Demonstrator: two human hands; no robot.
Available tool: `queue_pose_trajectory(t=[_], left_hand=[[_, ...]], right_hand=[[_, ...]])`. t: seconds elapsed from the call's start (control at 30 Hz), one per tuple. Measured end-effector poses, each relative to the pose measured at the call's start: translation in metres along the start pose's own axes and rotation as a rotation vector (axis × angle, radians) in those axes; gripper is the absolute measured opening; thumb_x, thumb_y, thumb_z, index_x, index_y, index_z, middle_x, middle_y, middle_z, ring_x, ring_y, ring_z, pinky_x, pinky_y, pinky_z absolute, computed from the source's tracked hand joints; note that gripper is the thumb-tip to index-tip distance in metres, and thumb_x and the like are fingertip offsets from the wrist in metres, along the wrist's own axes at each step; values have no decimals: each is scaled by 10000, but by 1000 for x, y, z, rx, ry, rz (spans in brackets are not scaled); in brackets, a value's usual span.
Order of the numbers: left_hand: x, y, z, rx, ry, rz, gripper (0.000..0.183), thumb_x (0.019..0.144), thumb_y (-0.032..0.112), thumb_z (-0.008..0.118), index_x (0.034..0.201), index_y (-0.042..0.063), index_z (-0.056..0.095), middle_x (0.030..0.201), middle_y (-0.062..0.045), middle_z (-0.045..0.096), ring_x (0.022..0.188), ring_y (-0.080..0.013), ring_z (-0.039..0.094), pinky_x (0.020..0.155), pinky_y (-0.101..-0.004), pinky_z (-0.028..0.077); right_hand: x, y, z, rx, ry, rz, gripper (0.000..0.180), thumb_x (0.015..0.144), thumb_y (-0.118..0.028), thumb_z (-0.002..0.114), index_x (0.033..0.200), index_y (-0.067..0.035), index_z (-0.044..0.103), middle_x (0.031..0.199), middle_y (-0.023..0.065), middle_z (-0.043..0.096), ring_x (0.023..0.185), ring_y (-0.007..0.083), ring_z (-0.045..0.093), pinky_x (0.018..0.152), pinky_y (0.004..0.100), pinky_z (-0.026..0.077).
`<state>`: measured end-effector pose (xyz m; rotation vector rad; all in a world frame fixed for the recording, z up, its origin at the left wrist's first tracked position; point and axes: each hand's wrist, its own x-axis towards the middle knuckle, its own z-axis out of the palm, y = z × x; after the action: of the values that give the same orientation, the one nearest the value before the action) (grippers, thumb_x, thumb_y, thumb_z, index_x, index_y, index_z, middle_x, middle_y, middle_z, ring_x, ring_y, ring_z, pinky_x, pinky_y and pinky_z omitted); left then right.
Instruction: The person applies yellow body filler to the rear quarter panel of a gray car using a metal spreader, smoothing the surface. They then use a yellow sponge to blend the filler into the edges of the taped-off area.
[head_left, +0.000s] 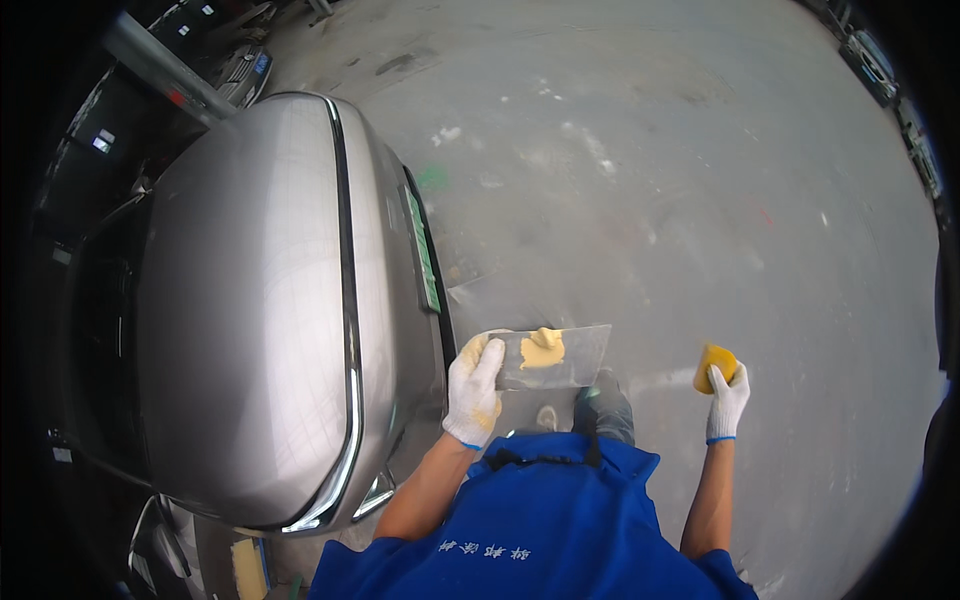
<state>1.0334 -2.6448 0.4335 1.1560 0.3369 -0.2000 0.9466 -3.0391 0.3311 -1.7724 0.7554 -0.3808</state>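
Observation:
My left hand (476, 386), in a white knit glove with yellow stains, grips a flat, see-through mixing plate (585, 356) by its left end. A lump of yellow body filler (543, 349) lies on that plate. Out to the right, my right hand (727, 394), gloved the same way, holds a yellow flexible spreader (716, 364) between thumb and fingers. The two hands are well apart. Beside my left hand stands the front of a silver-grey car (300, 300).
A green licence plate (422, 247) juts from the car's front. Grey floor (675, 187) with paint marks stretches ahead and right. A metal post (165, 71) and another car (244, 75) are at upper left. A yellow and blue object (250, 568) lies at lower left.

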Motion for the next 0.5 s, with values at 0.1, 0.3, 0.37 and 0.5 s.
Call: queue_pose_trajectory(t=[0.1, 0.3, 0.37, 0.5], left_hand=[[119, 20, 41, 65, -9, 63, 260, 1048, 148, 506, 1174, -30, 647, 1053, -53, 677, 915, -96, 621, 830, -264, 516], [313, 32, 89, 60, 143, 116, 275, 1054, 158, 480, 1165, -29, 649, 1038, -55, 684, 908, -99, 634, 811, -256, 525], [367, 48, 102, 27, 244, 115, 274, 1053, 156, 480, 1159, -29, 652, 1043, -60, 685, 920, -101, 634, 818, -256, 524], [437, 65, 87, 3, 478, 193, 259, 1045, 148, 500, 1155, -32, 650, 1052, -66, 682, 936, -107, 634, 826, -252, 519]], right_hand=[[128, 21, 47, 54, 14, 15, 270, 918, -86, 705, 1155, 20, 635, 1044, 50, 671, 941, 131, 619, 874, 297, 514], [388, -22, 201, 156, -112, -33, 298, 943, -116, 698, 1199, 17, 626, 1075, 48, 660, 953, 133, 614, 885, 295, 510], [468, -81, 264, 75, -206, -91, 297, 940, -117, 696, 1192, 24, 630, 1059, 52, 666, 944, 125, 611, 880, 297, 511], [547, -180, 435, 40, -519, -168, 288, 929, -107, 701, 1173, 30, 636, 1040, 50, 673, 948, 115, 609, 875, 285, 510]])
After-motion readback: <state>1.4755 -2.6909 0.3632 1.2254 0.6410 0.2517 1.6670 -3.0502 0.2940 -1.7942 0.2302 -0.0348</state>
